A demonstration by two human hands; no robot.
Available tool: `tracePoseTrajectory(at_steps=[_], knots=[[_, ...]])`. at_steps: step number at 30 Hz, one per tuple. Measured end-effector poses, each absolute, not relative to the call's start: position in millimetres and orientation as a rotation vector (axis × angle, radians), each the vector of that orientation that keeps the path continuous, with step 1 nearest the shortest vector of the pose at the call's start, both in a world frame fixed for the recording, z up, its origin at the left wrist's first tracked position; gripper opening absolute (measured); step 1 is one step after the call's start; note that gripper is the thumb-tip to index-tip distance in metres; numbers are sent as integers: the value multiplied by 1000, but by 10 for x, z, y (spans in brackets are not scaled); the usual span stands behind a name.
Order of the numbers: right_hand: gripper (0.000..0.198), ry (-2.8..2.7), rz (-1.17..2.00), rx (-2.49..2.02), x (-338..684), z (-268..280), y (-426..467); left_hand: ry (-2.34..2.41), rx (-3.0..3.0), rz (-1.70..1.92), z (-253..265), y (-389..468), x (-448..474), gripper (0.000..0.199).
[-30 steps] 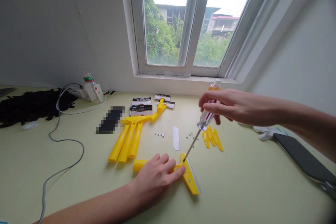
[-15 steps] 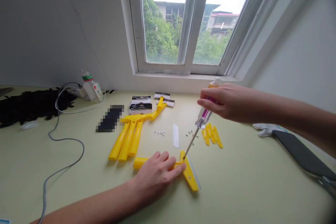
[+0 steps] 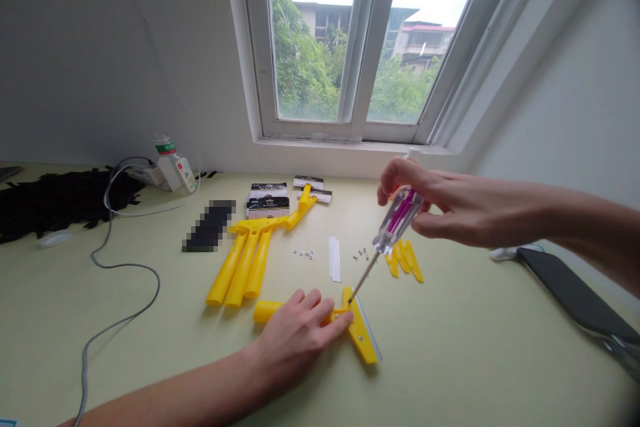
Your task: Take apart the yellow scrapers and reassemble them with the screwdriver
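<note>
Left hand clasps scraper, right hand screwdriver; one screw appears seated, plates toward table's far edge unfitted.

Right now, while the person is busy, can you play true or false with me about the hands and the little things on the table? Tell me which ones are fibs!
1. The right hand holds the screwdriver. True.
2. The screwdriver's tip points up at the sky. False: it points down at the yellow scraper.
3. The left hand is on the yellow scraper. True.
4. In the picture, the nuts lie left of the white strips, and the small screws lie right of them. True.
5. The white strips are under the left hand. False: they lie beyond it, on the table.
</note>
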State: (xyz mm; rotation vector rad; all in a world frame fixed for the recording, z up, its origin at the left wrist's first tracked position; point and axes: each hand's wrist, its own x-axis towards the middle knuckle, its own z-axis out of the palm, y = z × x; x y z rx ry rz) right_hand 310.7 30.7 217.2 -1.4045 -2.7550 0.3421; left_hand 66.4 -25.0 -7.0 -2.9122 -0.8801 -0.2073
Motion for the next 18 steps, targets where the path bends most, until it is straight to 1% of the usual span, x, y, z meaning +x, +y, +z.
tracePoseTrajectory(at_steps=[2,4,5,8,9,10,12,14,15,16,18], knots=[[30,-2695,195,-1498,3076,2174,281,-885,-2917,-220,-72,-258,662,40],[33,-2670,15,-1563,3055,2177,277,-889,-2918,-229,-78,-261,659,39],[32,-2687,-4,-1557,3052,2184,278,-889,-2918,-232,-82,-261,658,39],[26,-2807,194,-1414,3061,2208,280,-882,-2906,-232,-93,-254,657,39],[27,-2832,225,-1374,3066,2205,283,-880,-2902,-229,-94,-253,657,39],[27,-2835,190,-1368,3072,2193,290,-879,-2899,-229,-95,-252,658,39],[28,-2781,-38,-1445,3086,2146,319,-877,-2900,-234,-94,-252,659,39],[34,-2727,-232,-1532,3110,2098,359,-879,-2905,-242,-94,-254,662,39],[37,-2721,-248,-1548,3126,2086,376,-882,-2905,-244,-95,-255,663,39],[37,-2729,-198,-1532,3142,2086,387,-885,-2904,-245,-96,-255,664,39],[35,-2763,44,-1394,3166,2116,389,-892,-2902,-248,-98,-255,667,38]])
